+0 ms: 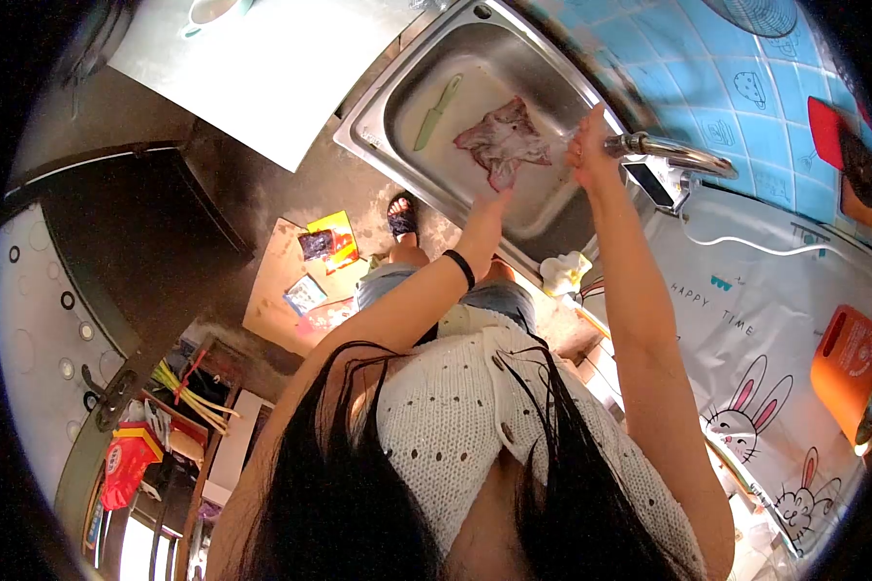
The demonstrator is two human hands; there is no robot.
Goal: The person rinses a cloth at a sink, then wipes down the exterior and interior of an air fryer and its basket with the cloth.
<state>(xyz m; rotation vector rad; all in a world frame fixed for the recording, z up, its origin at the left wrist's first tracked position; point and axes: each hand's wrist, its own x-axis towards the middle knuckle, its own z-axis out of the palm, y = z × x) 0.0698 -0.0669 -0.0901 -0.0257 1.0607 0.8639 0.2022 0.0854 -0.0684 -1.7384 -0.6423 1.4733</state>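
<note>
A flat, ragged-edged piece of raw meat or skin (506, 138), pinkish with grey-brown patches, lies spread in the steel sink (366, 136). My left hand (492, 208) reaches over the sink's near side, its fingertips at the lower lobe of this piece. Glare washes those fingers out, so their grip is unclear. At the mouth of the chrome faucet (664, 148) is my right hand (588, 147), its fingers curled in. What they hold, if anything, is hidden. A green knife-shaped tool (439, 111) rests in the basin, left of the piece.
A white tabletop (262, 82) with a cup (213, 12) stands left of the sink. Right of it runs a rabbit-print counter cover (712, 290) with an orange container (846, 363). Cardboard (271, 286) with packets lies on the floor. A whitish bundle (564, 273) sits by the sink's near corner.
</note>
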